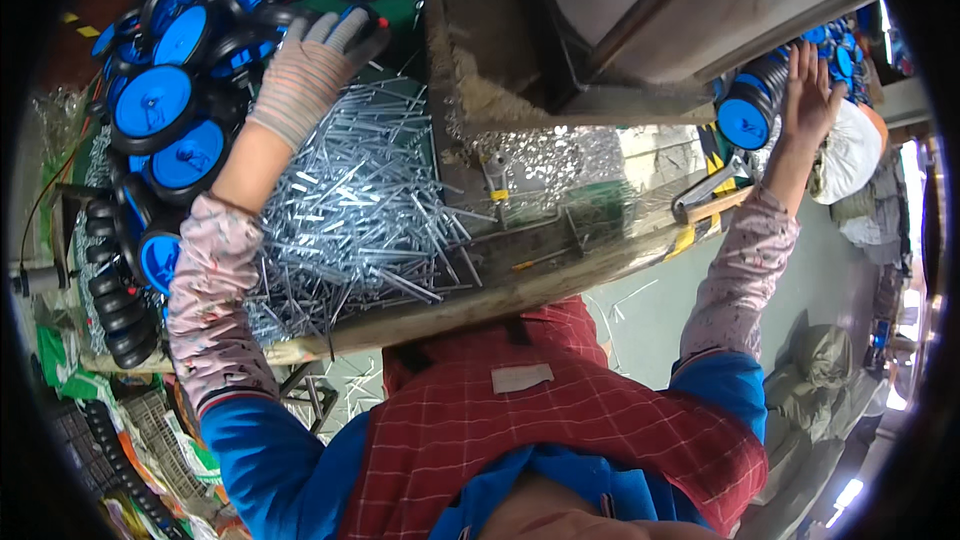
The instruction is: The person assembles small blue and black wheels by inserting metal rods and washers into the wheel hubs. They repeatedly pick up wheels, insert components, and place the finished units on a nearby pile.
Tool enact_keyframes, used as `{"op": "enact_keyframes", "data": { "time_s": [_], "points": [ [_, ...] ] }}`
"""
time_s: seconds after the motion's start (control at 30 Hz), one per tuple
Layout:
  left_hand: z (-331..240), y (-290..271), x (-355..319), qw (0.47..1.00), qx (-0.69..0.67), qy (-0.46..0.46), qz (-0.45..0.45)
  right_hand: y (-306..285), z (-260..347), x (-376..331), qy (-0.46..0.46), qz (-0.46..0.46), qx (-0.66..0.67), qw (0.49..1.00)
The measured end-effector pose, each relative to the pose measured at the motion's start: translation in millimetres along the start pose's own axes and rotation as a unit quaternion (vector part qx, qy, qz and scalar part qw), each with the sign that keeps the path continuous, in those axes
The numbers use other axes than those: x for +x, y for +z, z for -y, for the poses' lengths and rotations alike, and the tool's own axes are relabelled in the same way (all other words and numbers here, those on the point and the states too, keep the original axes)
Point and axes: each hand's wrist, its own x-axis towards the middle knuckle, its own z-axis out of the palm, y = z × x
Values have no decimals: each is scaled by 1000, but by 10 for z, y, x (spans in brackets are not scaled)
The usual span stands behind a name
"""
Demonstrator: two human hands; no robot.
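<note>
My left hand (308, 70), in a striped knit glove, reaches to the far left of the bench. Its fingers are curled over a black-rimmed wheel (374, 40), which the hand partly hides. Beside it lies a heap of blue-hubbed wheels (152, 102) with black tyres. Just nearer than the glove spreads a large pile of metal rods (350, 200). My bare right hand (808, 100) is out at the far right, fingers stretched and lying along a row of blue and black wheels (745, 120). Its palm side is hidden.
A large grey metal machine part (640, 10) stands between my hands. Small shiny metal pieces (570, 155) lie below it. A hammer-like tool (710, 190) rests by the bench's right edge. A white sack (848, 155) sits beyond my right wrist. Rods (620, 305) are scattered on the floor.
</note>
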Motion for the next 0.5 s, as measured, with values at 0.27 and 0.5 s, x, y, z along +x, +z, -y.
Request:
{"op": "enact_keyframes", "data": {
  "time_s": [0.27, 0.5],
  "points": [
    [274, 441, 286, 973, 71, 105, 194, 858, -903, -622, -251, 240, -478, 807],
    [-28, -710, -352, 963, -263, -8, 65, 270, -915, -1130, -201, 124, -584, 777]
  ]
}}
